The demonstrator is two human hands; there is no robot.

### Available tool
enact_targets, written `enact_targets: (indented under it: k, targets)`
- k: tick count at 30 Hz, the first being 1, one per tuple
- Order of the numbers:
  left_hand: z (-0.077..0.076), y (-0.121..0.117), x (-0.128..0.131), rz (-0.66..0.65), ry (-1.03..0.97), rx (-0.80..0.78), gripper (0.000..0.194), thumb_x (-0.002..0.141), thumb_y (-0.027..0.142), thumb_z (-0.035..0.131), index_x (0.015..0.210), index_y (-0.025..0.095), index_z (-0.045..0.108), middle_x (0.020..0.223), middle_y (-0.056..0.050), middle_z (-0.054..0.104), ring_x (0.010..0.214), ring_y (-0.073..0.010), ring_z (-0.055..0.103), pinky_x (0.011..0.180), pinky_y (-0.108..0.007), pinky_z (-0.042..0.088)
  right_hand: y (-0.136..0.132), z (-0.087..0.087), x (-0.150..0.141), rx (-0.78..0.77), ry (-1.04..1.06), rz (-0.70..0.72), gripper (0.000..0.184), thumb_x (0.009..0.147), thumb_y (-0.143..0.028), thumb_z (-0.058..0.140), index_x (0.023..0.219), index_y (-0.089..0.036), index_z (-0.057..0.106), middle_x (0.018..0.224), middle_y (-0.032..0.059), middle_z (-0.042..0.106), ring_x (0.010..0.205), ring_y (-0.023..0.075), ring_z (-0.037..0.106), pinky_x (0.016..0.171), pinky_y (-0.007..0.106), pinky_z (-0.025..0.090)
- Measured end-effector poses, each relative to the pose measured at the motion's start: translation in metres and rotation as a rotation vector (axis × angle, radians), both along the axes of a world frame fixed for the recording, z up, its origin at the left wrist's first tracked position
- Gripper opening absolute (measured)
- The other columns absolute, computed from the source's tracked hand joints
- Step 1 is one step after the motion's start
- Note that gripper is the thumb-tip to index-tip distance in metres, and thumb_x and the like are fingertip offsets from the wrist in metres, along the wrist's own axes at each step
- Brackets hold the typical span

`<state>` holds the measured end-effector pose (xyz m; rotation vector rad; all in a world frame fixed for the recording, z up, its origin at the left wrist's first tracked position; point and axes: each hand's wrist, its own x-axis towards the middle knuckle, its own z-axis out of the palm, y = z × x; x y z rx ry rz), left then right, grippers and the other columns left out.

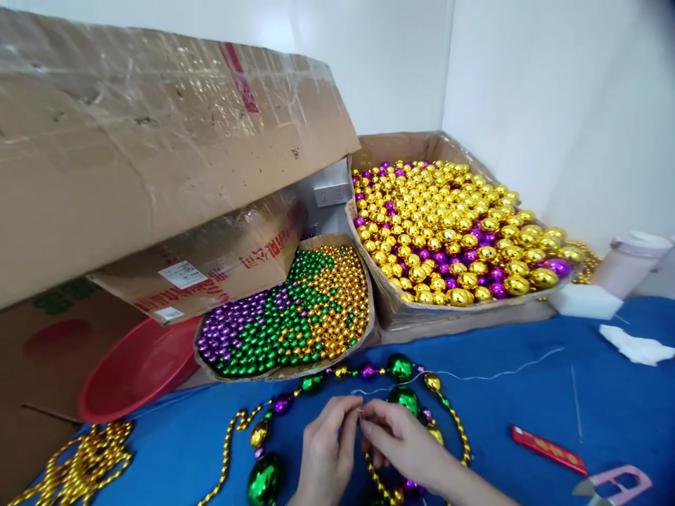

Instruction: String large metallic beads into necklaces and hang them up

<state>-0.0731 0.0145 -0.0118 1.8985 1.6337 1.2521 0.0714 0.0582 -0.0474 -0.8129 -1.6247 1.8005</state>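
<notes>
Over the blue table my left hand [328, 446] and my right hand [396, 437] meet fingertip to fingertip, both closed in a pinch. Between them is a tiny bit of what looks like the thin white string [488, 378], which trails off to the right from just behind the fingertips; its end is hard to see. Around my hands lies a bead necklace with big green [265, 478], gold and purple balls. A strand of small gold beads [377, 478] hangs below my right hand. Part of the necklace is hidden behind my right hand and forearm.
Behind stand a box of small purple, green and gold beads [285, 320] and a larger box of gold and purple balls [437, 239]. Gold bead strands [87, 464] and a red basin [140, 372] are left. A red cutter [548, 450] and pink-handled snips [614, 485] lie right.
</notes>
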Motion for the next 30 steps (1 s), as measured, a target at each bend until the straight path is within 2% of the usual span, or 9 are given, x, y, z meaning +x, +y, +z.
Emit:
enact_targets:
  k: [3,9,13,16,19,22,24,26,30]
  targets:
    - [0.002,0.0,0.001,0.008,-0.001,-0.009,0.018,0.084,0.018,0.055,0.098,0.024,0.066,0.086,-0.005,0.07,0.077,-0.0194,0.065,0.069,-0.025,0.05,0.0,0.002,0.0,0.007,0.0,-0.031,0.02,0.088,-0.036,0.049,0.082,-0.019,0.057,0.068,-0.004,0.059,0.05,0.0078,0.053,0.05,0.02,0.04]
    - [0.003,-0.001,-0.004,0.062,0.024,-0.085,0.013,0.083,0.025,0.058,0.092,0.025,0.067,0.085,-0.004,0.071,0.077,-0.0206,0.065,0.07,-0.026,0.048,-0.002,0.012,0.012,-0.062,0.035,-0.077,0.021,0.086,-0.038,0.054,0.079,-0.019,0.057,0.066,-0.004,0.06,0.052,0.0089,0.054,0.05,0.02,0.038]
    - [0.001,-0.005,-0.016,0.185,0.008,-0.178,0.014,0.083,0.035,0.058,0.076,0.023,0.061,0.065,0.0,0.063,0.06,-0.0174,0.058,0.06,-0.026,0.042,-0.001,0.016,0.038,-0.197,0.144,-0.164,0.017,0.086,-0.032,0.054,0.077,-0.018,0.06,0.06,-0.0036,0.057,0.057,0.0103,0.053,0.051,0.021,0.036]
    - [0.0,-0.011,-0.021,0.197,-0.314,-0.35,0.026,0.083,0.042,0.056,0.068,0.021,0.055,0.059,0.001,0.056,0.057,-0.0155,0.053,0.057,-0.025,0.04,-0.002,0.013,0.058,-0.317,0.267,-0.274,0.014,0.085,-0.031,0.051,0.079,-0.02,0.057,0.087,0.0026,0.063,0.078,0.0143,0.059,0.059,0.023,0.042]
    - [-0.001,-0.015,-0.017,0.146,-0.901,-0.528,0.026,0.08,0.042,0.06,0.071,0.019,0.054,0.076,-0.003,0.064,0.059,-0.0137,0.055,0.054,-0.025,0.041,-0.004,0.008,0.069,-0.495,0.428,-0.372,0.015,0.082,-0.036,0.053,0.088,-0.023,0.054,0.115,0.0069,0.061,0.106,0.0213,0.057,0.076,0.033,0.046]
    - [0.001,-0.016,-0.005,0.074,-1.328,-0.567,0.026,0.076,0.036,0.066,0.07,0.018,0.048,0.095,-0.006,0.065,0.053,-0.0086,0.05,0.049,-0.022,0.038,-0.006,0.007,0.066,-0.73,0.67,-0.393,0.018,0.078,-0.037,0.059,0.088,-0.024,0.052,0.121,0.0065,0.06,0.115,0.0235,0.053,0.082,0.036,0.045]
    - [0.004,-0.013,0.005,0.001,-1.462,-0.554,0.026,0.076,0.033,0.067,0.071,0.019,0.046,0.092,-0.004,0.064,0.049,-0.0061,0.046,0.048,-0.021,0.036,-0.006,0.011,0.06,-0.781,0.757,-0.389,0.017,0.077,-0.037,0.06,0.085,-0.024,0.051,0.11,0.0033,0.064,0.109,0.0206,0.057,0.081,0.033,0.045]
    - [0.006,-0.01,0.013,-0.056,-1.474,-0.535,0.025,0.078,0.034,0.065,0.073,0.02,0.046,0.072,0.002,0.058,0.046,-0.0053,0.039,0.047,-0.02,0.032,-0.004,0.016,0.056,-0.763,0.777,-0.39,0.019,0.077,-0.037,0.061,0.084,-0.025,0.049,0.085,-0.0027,0.064,0.089,0.015,0.062,0.075,0.028,0.046]
    - [0.005,-0.006,0.015,-0.083,-1.124,-0.495,0.03,0.082,0.039,0.06,0.067,0.018,0.044,0.053,0.008,0.032,0.045,-0.0055,0.025,0.044,-0.019,0.022,-0.001,0.023,0.054,-0.657,0.707,-0.35,0.02,0.082,-0.035,0.06,0.077,-0.024,0.044,0.059,-0.0096,0.038,0.054,0.0072,0.046,0.055,0.021,0.038]
